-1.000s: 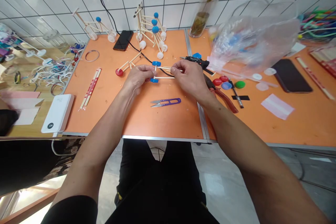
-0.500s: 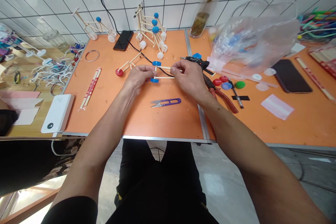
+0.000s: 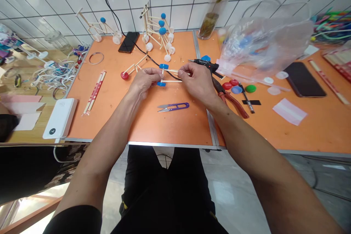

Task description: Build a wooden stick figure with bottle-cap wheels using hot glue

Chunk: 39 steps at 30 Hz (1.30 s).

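Observation:
Between my hands is a small frame of pale wooden sticks [image 3: 172,81] with two blue bottle caps [image 3: 163,66] at the ends of its short cross stick. My left hand [image 3: 148,79] pinches it by the cross stick, between the caps. At the other end, my right hand [image 3: 196,80] is closed on the long sticks; its fingertips hide their ends. Left of my left hand, another stick piece with a red cap [image 3: 124,75] lies on the table. Purple thread snips [image 3: 175,106] lie in front of my hands. A black glue gun [image 3: 205,64] sits just behind my right hand.
Red-handled pliers [image 3: 237,105] and several coloured caps [image 3: 250,88] lie right of my right hand. Stick models with caps [image 3: 161,31], a phone [image 3: 128,42] and a tall glass bottle [image 3: 210,22] stand or lie behind. Wrapped chopsticks [image 3: 94,92] and a white power bank [image 3: 60,118] are leftward.

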### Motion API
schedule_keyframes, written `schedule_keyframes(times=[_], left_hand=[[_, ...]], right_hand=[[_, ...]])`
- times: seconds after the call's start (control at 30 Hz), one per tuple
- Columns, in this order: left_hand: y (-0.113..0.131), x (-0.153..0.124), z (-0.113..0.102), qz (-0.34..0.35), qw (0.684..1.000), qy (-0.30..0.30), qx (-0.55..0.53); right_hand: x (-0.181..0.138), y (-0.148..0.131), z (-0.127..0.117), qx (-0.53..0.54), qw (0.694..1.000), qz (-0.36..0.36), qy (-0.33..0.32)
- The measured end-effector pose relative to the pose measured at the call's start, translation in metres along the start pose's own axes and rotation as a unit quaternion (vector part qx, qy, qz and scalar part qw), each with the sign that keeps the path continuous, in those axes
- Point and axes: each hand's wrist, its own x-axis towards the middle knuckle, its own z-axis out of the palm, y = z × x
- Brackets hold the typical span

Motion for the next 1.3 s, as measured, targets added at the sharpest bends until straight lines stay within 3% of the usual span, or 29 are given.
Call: schedule_keyframes(times=[0.77, 1.3], left_hand=[[-0.001, 0.001, 0.0, 0.005, 1.0, -0.007, -0.006], [0.011, -0.008, 0.002, -0.003, 1.0, -0.016, 0.025]], right_hand=[[-0.002, -0.004, 0.0, -0.006, 1.0, 0.013, -0.004], [0.0, -0.006, -0.007, -0.015, 0.997, 0.044, -0.057]])
